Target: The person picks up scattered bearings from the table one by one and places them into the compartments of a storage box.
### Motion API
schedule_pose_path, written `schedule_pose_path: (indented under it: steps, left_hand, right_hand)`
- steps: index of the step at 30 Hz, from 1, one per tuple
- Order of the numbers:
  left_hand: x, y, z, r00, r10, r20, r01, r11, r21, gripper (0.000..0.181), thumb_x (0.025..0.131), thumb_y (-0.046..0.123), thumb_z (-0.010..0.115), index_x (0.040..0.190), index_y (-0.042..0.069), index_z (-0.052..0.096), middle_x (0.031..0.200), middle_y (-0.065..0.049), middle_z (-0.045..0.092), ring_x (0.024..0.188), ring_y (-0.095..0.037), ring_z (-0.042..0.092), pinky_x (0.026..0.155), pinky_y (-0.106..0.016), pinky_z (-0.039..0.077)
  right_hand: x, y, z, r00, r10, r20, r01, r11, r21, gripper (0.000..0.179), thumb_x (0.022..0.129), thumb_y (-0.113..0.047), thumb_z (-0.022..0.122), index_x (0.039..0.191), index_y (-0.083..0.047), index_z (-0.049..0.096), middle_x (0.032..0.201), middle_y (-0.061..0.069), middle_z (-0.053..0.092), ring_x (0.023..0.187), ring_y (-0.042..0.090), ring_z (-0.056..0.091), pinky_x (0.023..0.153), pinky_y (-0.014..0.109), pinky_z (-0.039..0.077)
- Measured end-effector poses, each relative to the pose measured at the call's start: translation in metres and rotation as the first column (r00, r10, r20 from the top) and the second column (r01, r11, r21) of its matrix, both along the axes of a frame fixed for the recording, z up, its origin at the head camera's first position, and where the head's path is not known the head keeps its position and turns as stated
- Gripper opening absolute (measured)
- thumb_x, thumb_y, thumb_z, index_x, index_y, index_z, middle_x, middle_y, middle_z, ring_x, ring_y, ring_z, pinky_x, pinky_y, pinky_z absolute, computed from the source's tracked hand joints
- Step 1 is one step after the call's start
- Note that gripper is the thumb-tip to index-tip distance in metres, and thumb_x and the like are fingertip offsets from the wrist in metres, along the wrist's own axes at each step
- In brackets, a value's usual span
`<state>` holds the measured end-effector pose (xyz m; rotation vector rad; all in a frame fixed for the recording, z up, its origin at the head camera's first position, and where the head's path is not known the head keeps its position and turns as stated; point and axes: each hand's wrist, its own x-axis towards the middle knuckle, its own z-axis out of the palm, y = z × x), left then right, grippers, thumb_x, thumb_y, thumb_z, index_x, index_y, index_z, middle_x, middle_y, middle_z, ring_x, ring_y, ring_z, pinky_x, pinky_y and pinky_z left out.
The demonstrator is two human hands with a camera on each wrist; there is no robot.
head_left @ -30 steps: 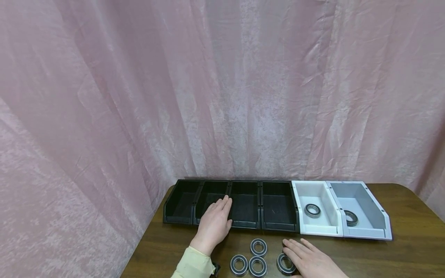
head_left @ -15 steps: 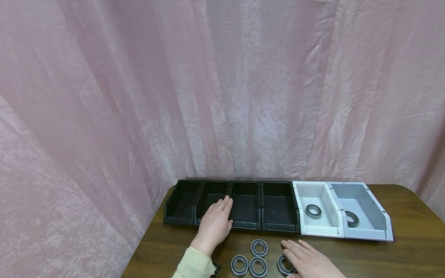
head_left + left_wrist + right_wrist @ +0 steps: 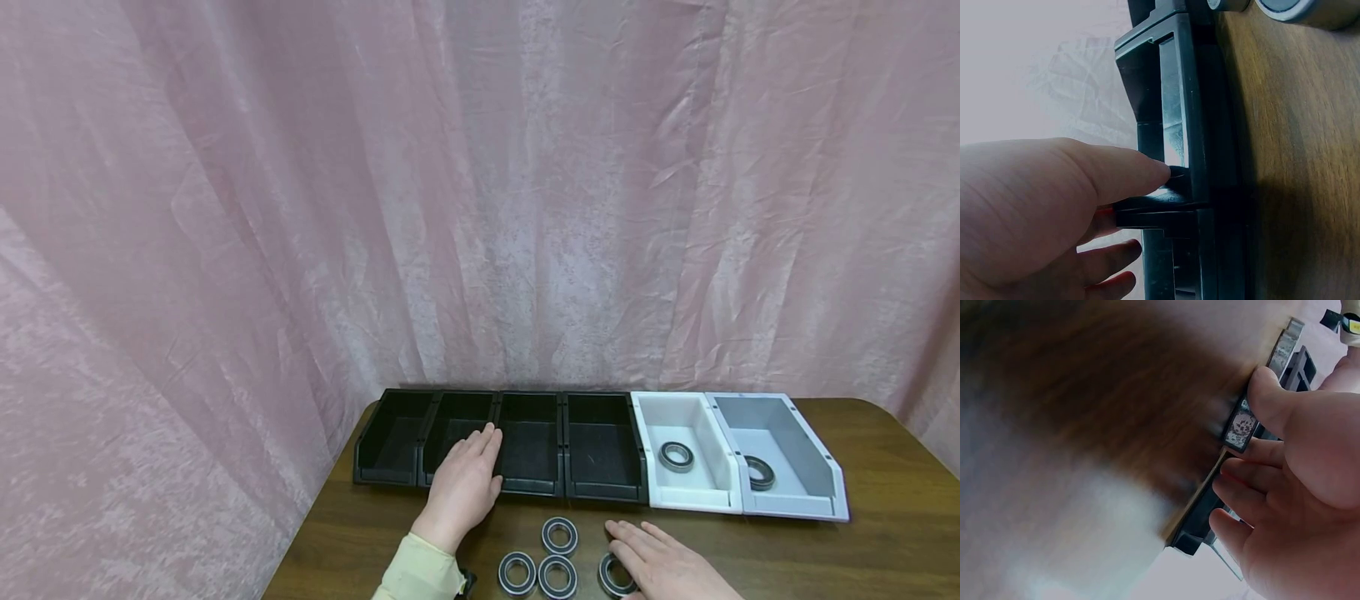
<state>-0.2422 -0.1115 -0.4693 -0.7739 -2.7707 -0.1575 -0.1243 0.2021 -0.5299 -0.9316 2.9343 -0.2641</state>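
Observation:
In the head view my left hand (image 3: 462, 483) rests with straight fingers over the divider between two black bins (image 3: 528, 446). The left wrist view shows its thumb (image 3: 1138, 175) at the front opening of one bin. My right hand (image 3: 667, 567) is at a bearing (image 3: 604, 577) lying flat on the table, a dark-faced ring with a metal rim. Its index finger and thumb grip the bearing's sides, with the right part of the ring hidden under the hand. From the right wrist, the bearing (image 3: 1241, 428) shows edge-on between thumb and index finger.
Three more bearings, including one nearest the bins (image 3: 547, 535), lie between the hands on the wooden table (image 3: 337, 533). A white bin (image 3: 693, 497) and a grey bin (image 3: 795, 504) stand right of the black row, one bearing in each. Behind hangs a pink curtain (image 3: 480, 208).
Both hands stay nearly where they were. The right hand's fingers have shifted very slightly nearer over the bearing, covering a little more of it.

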Motion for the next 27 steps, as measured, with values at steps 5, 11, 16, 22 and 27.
schedule_pose_path:
  steps: [5,11,16,22,27]
  left_hand:
    - [0.000,0.000,0.001,1.000,0.001,0.008,-0.001,1.000,0.004,0.068,0.097,0.021,0.088,0.156,0.002,0.060,0.165,-0.016,0.055,0.149,-0.035,0.056,0.123,-0.052,0.045]
    - [0.000,0.000,0.001,1.000,0.005,0.012,-0.005,1.000,0.007,0.069,0.097,0.021,0.088,0.157,0.002,0.060,0.165,-0.016,0.054,0.149,-0.035,0.056,0.123,-0.052,0.045]
    - [0.000,0.001,0.001,1.000,0.006,0.008,-0.006,1.000,0.009,0.069,0.096,0.021,0.088,0.156,0.002,0.060,0.165,-0.016,0.055,0.149,-0.035,0.056,0.123,-0.052,0.046]
    - [0.000,0.001,0.001,1.000,0.006,0.010,-0.007,1.000,0.010,0.069,0.096,0.021,0.088,0.157,0.002,0.060,0.165,-0.016,0.054,0.149,-0.035,0.056,0.123,-0.053,0.045]
    - [0.000,0.001,0.001,1.000,0.006,0.010,-0.006,1.000,0.010,0.069,0.096,0.021,0.088,0.157,0.002,0.060,0.165,-0.015,0.054,0.149,-0.035,0.056,0.123,-0.053,0.045]
  right_hand:
    - [0.002,0.001,-0.005,1.000,0.004,-0.030,-0.005,1.000,-0.007,0.081,0.102,-0.078,0.052,0.137,-0.007,0.068,0.155,0.017,0.062,0.142,0.034,0.060,0.116,0.055,0.051]
    - [0.005,0.001,-0.003,1.000,-0.014,-0.005,0.014,1.000,-0.023,0.090,0.100,-0.085,0.048,0.140,-0.006,0.068,0.159,0.017,0.059,0.145,0.035,0.058,0.118,0.059,0.048]
    - [0.007,-0.001,0.008,1.000,-0.005,-0.020,0.005,1.000,-0.011,0.086,0.102,-0.082,0.046,0.139,-0.007,0.067,0.160,0.018,0.058,0.145,0.037,0.057,0.118,0.059,0.048]
    - [0.008,-0.004,0.026,1.000,-0.017,-0.017,0.017,1.000,-0.012,0.075,0.103,-0.075,0.055,0.137,-0.009,0.067,0.160,0.017,0.057,0.146,0.037,0.056,0.120,0.057,0.047]
    - [0.010,-0.006,0.037,0.998,-0.054,-0.027,0.053,0.998,-0.042,0.067,0.101,-0.063,0.070,0.139,-0.009,0.067,0.161,0.016,0.056,0.146,0.038,0.056,0.122,0.057,0.045]
